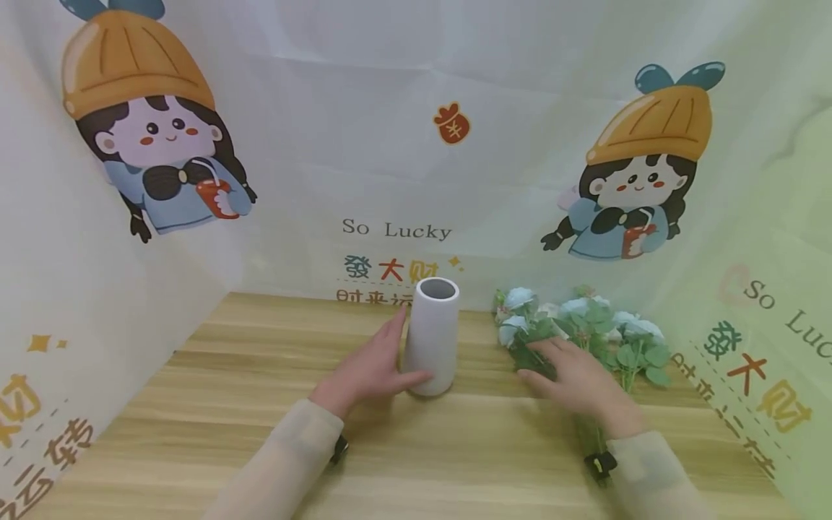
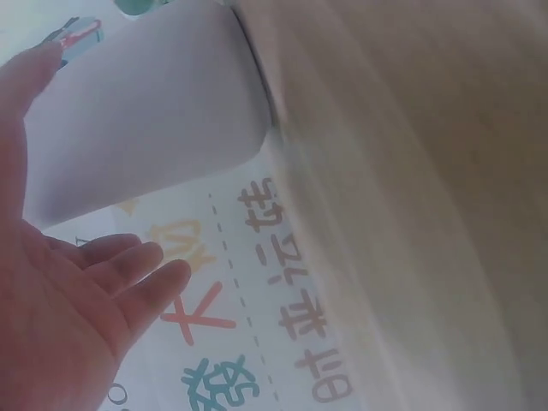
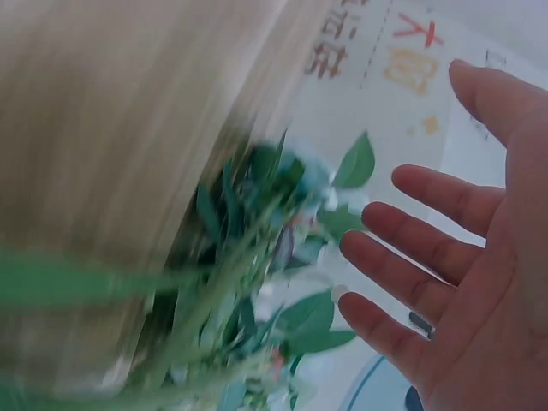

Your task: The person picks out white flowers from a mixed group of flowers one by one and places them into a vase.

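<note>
A white tapered vase stands upright near the middle of the wooden table. My left hand is at its left side, thumb across the lower front. In the left wrist view, the fingers of that hand are extended beside the vase, not wrapped around it; contact is hard to tell. To the right, light blue flowers with green leaves lie on the table. My right hand hovers over them, partly covering their stems. The right wrist view shows this hand with fingers spread beside the leaves, gripping nothing.
The wood-grain table meets a printed cloth backdrop at the back and both sides. Flower stems reach toward the front under the right wrist. A dark band is at the right wrist.
</note>
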`<state>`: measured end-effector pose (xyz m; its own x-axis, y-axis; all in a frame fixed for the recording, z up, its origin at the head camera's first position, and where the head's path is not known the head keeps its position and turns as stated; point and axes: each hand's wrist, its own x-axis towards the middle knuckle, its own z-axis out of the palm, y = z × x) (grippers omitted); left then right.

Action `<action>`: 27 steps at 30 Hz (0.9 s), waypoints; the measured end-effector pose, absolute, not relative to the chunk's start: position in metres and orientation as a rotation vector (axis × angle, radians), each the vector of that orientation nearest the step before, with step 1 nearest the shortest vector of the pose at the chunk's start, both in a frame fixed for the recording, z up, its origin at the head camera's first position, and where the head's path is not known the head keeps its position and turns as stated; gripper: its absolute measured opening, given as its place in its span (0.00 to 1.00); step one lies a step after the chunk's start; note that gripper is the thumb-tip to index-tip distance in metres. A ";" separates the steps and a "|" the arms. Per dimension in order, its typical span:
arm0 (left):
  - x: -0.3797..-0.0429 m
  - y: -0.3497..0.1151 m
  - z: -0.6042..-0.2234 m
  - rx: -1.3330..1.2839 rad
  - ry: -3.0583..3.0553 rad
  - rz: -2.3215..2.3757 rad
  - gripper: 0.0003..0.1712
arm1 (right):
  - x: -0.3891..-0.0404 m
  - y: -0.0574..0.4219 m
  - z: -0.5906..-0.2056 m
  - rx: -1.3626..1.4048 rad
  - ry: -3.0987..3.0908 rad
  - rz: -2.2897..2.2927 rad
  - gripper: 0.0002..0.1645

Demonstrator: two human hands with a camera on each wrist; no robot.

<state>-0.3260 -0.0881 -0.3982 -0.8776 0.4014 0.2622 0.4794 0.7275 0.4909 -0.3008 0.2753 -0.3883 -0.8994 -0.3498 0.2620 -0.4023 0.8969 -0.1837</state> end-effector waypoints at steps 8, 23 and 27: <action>-0.331 -0.083 -0.391 -0.737 -2.773 -0.823 0.66 | -0.305 0.297 -0.382 0.489 -2.885 0.312 0.38; -0.329 -0.078 -0.393 -0.773 -2.751 -0.805 0.53 | -0.302 0.315 -0.377 0.230 -3.116 0.380 0.18; -0.328 -0.078 -0.393 -0.766 -2.757 -0.816 0.51 | -0.304 0.313 -0.380 0.188 -3.180 0.400 0.25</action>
